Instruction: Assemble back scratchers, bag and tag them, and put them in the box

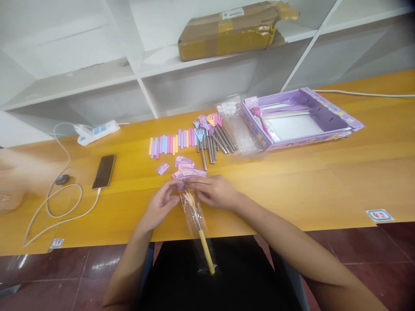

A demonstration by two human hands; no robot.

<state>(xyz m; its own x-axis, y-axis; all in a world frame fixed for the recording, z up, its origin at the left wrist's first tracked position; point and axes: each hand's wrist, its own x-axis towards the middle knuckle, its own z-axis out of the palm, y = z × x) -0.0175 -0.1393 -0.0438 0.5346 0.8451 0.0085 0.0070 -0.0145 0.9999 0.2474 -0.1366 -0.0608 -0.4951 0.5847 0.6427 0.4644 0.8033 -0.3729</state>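
A yellow back scratcher [206,250] with a hand-shaped head lies inside a clear plastic bag [199,214], which hangs over the table's front edge. At the top of the bag is a purple card [180,186], partly hidden by fingers. My left hand [161,202] pinches the bag's top from the left, thumb and fingers curved round it. From the right, my right hand [216,192] presses its fingers on the same end. Just beyond my hands lies a loose pile of pink and purple cards [188,169].
Several metal back scratchers [212,140] lie behind the cards, beside rows of coloured handle tubes [165,144]. A purple box [301,119] holds bagged scratchers, with clear bags [238,127] beside it. Left are a phone [104,171], its cable and a power strip [98,132]. A taped parcel [230,32] sits on the shelf.
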